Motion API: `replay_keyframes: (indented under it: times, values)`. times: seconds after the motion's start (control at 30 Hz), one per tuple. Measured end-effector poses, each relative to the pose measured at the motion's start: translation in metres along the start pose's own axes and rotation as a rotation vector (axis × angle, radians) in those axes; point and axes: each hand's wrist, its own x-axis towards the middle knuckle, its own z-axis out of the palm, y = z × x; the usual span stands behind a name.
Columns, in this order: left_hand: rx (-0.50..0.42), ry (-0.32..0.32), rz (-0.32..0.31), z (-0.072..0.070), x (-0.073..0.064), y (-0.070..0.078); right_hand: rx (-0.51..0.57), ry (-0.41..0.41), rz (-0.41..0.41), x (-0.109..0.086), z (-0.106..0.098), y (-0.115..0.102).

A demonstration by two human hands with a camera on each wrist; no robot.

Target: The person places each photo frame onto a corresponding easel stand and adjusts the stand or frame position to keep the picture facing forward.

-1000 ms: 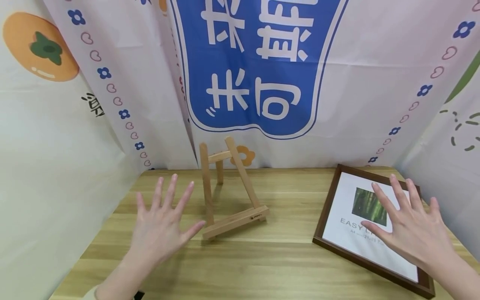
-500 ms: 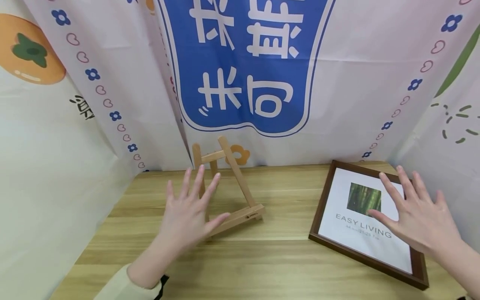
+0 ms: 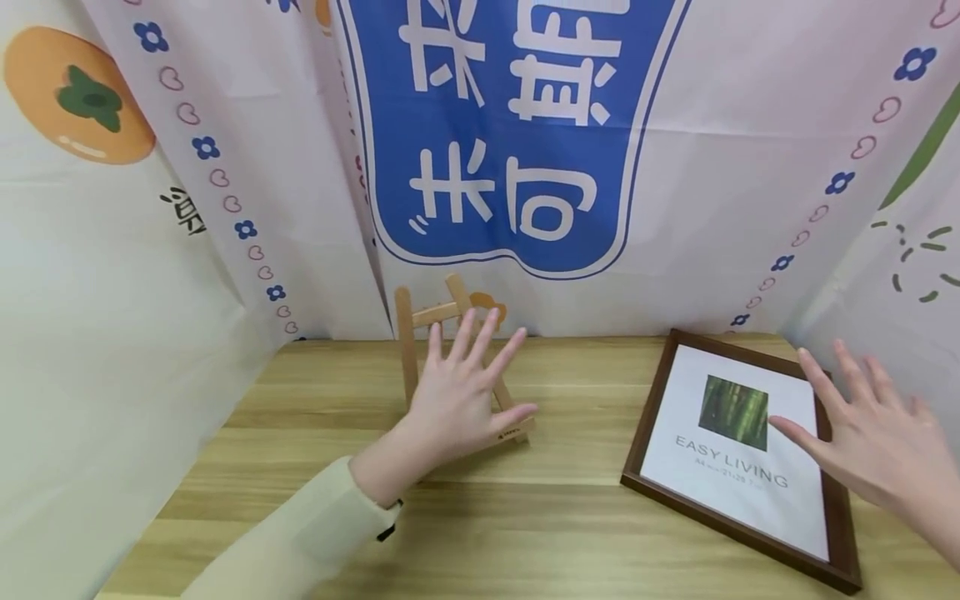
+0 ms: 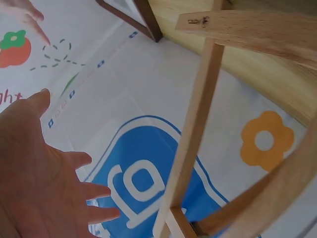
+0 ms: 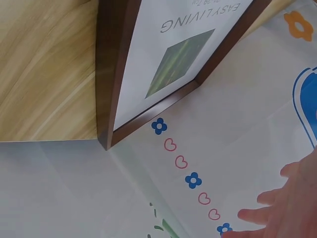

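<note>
A small wooden easel [image 3: 406, 333] stands on the table toward the back. My left hand [image 3: 457, 400], fingers spread and straight, hovers in front of it and hides much of its frame and ledge. In the left wrist view the easel's bars [image 4: 193, 129] rise beside the left hand [image 4: 34, 173], which holds nothing. A brown picture frame [image 3: 750, 450] lies on the table at the right, with a bamboo picture and "EASY LIVING" on its white sheet. Over its right edge my right hand [image 3: 877, 433] hangs with fingers apart, holding nothing.
The wood-grain table [image 3: 555, 533] backs onto a printed white cloth [image 3: 712, 208] with a large blue sign shape. Cloth also rises along the left [image 3: 97, 333] and right sides, close to the picture frame.
My left hand has moved right, from beside the easel to in front of it. The right hand has shifted a little right over the picture frame. Easel and frame stay put.
</note>
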Motion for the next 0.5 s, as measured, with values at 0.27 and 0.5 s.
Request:
replay_keyframes:
  times: [0.27, 0.5]
  values:
    - [-0.01, -0.071, 0.057, 0.006, 0.037, 0.034, 0.057, -0.019, 0.04, 0.0, 0.007, 0.01]
    - [-0.072, -0.099, 0.089, 0.029, 0.059, 0.065, 0.146, -0.096, 0.047, -0.004, 0.019, 0.024]
